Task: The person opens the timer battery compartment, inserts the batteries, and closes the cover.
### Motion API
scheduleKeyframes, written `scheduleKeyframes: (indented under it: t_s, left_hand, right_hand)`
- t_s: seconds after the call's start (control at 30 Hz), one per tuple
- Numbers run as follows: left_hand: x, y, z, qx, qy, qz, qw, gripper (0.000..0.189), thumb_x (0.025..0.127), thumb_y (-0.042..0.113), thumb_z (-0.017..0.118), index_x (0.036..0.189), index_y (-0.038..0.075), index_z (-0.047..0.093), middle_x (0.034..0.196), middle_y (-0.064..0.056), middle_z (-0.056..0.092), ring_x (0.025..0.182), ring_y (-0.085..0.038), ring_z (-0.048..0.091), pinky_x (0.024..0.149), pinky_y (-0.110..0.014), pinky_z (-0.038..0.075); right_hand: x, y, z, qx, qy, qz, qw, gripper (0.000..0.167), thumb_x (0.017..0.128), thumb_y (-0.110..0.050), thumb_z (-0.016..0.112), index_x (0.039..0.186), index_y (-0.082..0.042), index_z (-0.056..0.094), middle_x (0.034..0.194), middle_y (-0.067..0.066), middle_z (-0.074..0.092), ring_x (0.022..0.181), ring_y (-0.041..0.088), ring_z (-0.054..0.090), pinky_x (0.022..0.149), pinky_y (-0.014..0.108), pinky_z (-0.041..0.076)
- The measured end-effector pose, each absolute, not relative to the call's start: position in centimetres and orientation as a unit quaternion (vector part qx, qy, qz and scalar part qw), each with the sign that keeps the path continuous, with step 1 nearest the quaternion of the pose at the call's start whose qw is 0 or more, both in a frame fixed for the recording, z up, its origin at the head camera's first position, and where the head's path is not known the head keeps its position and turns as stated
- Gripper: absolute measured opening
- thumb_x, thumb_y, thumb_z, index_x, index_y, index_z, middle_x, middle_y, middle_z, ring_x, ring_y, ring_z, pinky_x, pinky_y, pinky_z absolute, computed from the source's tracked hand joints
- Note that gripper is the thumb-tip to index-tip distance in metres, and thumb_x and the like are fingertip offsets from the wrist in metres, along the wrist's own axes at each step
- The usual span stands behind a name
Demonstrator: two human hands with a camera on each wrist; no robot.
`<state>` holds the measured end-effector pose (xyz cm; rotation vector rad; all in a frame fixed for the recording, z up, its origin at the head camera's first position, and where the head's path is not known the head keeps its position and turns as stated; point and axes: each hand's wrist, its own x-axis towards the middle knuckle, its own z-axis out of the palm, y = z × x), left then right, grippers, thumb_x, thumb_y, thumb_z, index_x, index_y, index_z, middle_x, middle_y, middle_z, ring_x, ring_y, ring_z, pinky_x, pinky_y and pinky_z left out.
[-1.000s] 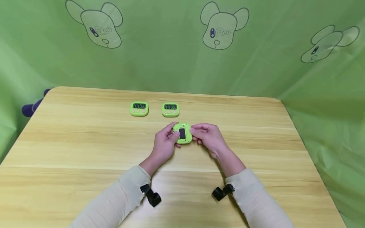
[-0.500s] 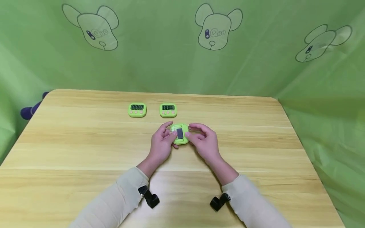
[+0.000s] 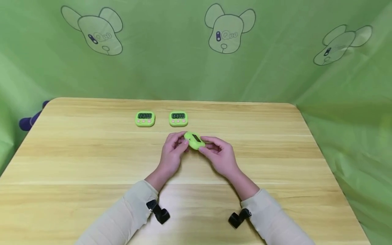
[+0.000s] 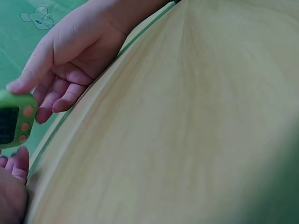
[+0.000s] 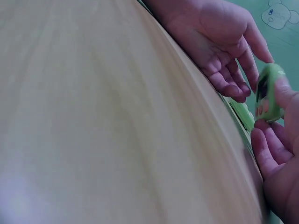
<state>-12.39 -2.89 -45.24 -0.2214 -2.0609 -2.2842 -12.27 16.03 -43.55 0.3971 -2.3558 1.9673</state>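
Both hands hold a light green digital kitchen timer (image 3: 193, 142) above the table, tilted, with a dark rectangle on its back toward the head camera. My left hand (image 3: 172, 152) pinches its left end between thumb and fingers. At the opposite end, my right hand (image 3: 221, 154) grips it with thumb and fingertips. The left wrist view shows the timer's (image 4: 22, 100) dark display and pinkish buttons at the left edge. In the right wrist view the timer (image 5: 270, 93) appears nearly edge-on between the hands. Two matching timers, left (image 3: 145, 119) and right (image 3: 178, 119), lie face up beyond the hands.
The wooden table (image 3: 92, 160) has a green curtain (image 3: 171, 75) with mouse-head drawings behind it. A dark purple object (image 3: 27, 123) shows past the table's left edge. Black cameras sit on the left cuff (image 3: 158, 211) and right cuff (image 3: 239, 217).
The held timer has gone from lying with its back flat toward the head camera to a tilted pose. Both hands still hold it. The head view has shifted slightly; the two other timers stay put.
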Motion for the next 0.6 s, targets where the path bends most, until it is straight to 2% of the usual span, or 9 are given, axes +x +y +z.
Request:
scheduleKeyframes:
  t_s: [0.1, 0.17, 0.27, 0.33, 0.47, 0.6]
  left_hand:
    - [-12.4, -2.8, -45.3, -0.096, -0.669, -0.736, 0.033, 0.045, 0.090, -0.005, 0.065, 0.134, -0.008, 0.055, 0.119, -0.020, 0.056, 0.108, -0.032, 0.058, 0.092, -0.036, 0.052]
    - [-12.4, -2.6, -45.5, -0.114, -0.666, -0.736, 0.032, 0.052, 0.086, -0.012, 0.066, 0.136, -0.009, 0.052, 0.119, -0.024, 0.058, 0.108, -0.036, 0.059, 0.094, -0.038, 0.052]
    - [-12.4, -2.2, -45.7, -0.123, -0.666, -0.735, 0.033, 0.058, 0.083, -0.018, 0.067, 0.138, -0.011, 0.050, 0.116, -0.026, 0.060, 0.101, -0.037, 0.062, 0.088, -0.037, 0.055]
    - [-12.4, -1.9, -45.7, -0.115, -0.674, -0.728, 0.038, 0.058, 0.083, -0.018, 0.068, 0.137, -0.010, 0.052, 0.114, -0.024, 0.061, 0.098, -0.034, 0.064, 0.084, -0.033, 0.056]
    - [-12.7, -1.4, -45.5, -0.090, -0.697, -0.711, 0.041, 0.051, 0.084, -0.015, 0.070, 0.133, -0.009, 0.056, 0.111, -0.020, 0.064, 0.094, -0.028, 0.067, 0.081, -0.028, 0.057]
    - [-13.2, -0.6, -45.3, -0.069, -0.734, -0.674, 0.053, 0.043, 0.085, -0.009, 0.073, 0.126, -0.007, 0.060, 0.108, -0.016, 0.067, 0.090, -0.022, 0.069, 0.078, -0.026, 0.057]
  right_hand:
    - [-12.5, 16.4, -43.8, 0.102, -0.746, 0.657, 0.004, 0.022, 0.099, -0.003, 0.062, 0.117, 0.008, 0.066, 0.107, 0.020, 0.069, 0.089, 0.033, 0.069, 0.075, 0.034, 0.059]
    - [-12.6, 16.5, -43.9, 0.088, -0.736, 0.671, 0.000, 0.026, 0.104, -0.012, 0.054, 0.116, 0.008, 0.065, 0.102, 0.021, 0.069, 0.085, 0.034, 0.069, 0.072, 0.037, 0.060]
    - [-12.8, 16.6, -44.0, 0.068, -0.727, 0.683, 0.005, 0.035, 0.107, -0.021, 0.049, 0.113, 0.009, 0.065, 0.097, 0.021, 0.069, 0.078, 0.035, 0.070, 0.068, 0.040, 0.060]
    - [-12.9, 16.6, -44.0, 0.049, -0.728, 0.683, 0.023, 0.034, 0.106, -0.022, 0.051, 0.113, 0.008, 0.067, 0.093, 0.020, 0.070, 0.074, 0.034, 0.070, 0.066, 0.040, 0.060]
    - [-13.1, 16.6, -43.8, 0.005, -0.730, 0.679, 0.071, 0.023, 0.103, -0.014, 0.058, 0.108, 0.007, 0.067, 0.086, 0.019, 0.070, 0.066, 0.029, 0.068, 0.062, 0.038, 0.060]
    - [-13.4, 16.8, -43.6, -0.028, -0.740, 0.667, 0.084, 0.017, 0.101, -0.008, 0.061, 0.109, 0.005, 0.066, 0.088, 0.019, 0.070, 0.068, 0.030, 0.068, 0.059, 0.037, 0.060]
